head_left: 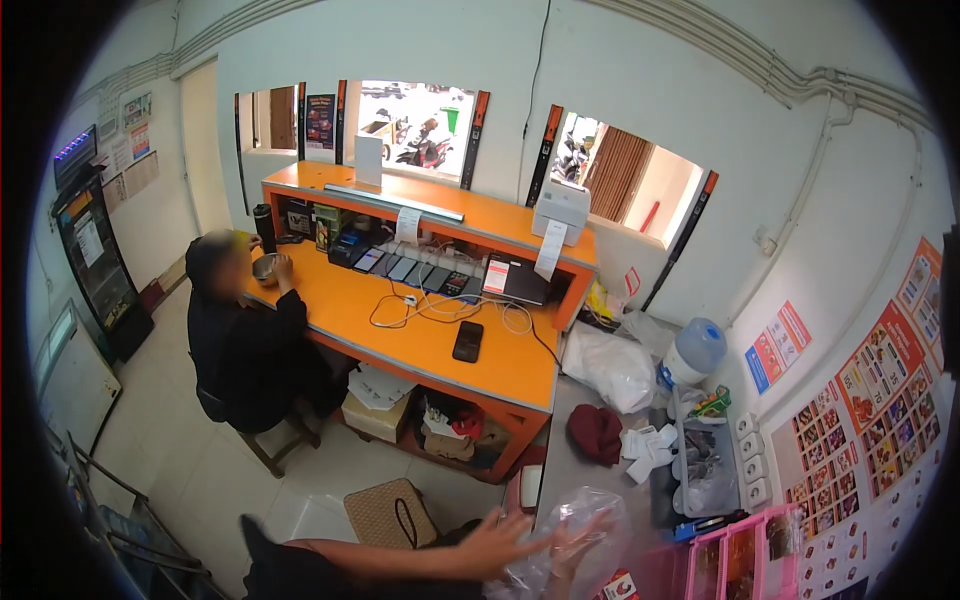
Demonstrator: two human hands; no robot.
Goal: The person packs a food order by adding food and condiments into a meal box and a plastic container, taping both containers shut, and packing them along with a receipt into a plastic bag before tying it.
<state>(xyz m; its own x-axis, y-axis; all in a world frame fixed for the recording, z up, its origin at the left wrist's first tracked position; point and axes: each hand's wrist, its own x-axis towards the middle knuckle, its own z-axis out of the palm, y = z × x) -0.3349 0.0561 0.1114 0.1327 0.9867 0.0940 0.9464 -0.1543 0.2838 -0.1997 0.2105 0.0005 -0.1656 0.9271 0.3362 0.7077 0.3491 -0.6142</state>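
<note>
At the bottom of the head view my left hand point(498, 547) reaches in from the left, its fingers apart and a little blurred, beside a clear plastic bag point(590, 507). My right hand point(572, 548) is at the bag, partly covered by the see-through film; its grip on the bag cannot be made out. A small red and white box point(619, 585) lies just below the bag. Beyond it on the grey counter point(575, 400) are a dark red cloth bundle point(595, 434) and crumpled white papers point(648, 450).
A seated person in dark clothes point(235, 330) holds a metal bowl point(266, 268) at the orange desk point(400, 335), which bears several phones and cables. On the right stand a grey basket point(690, 480), pink drawers point(745, 560) and a water jug point(692, 352). A woven stool point(385, 515) is below.
</note>
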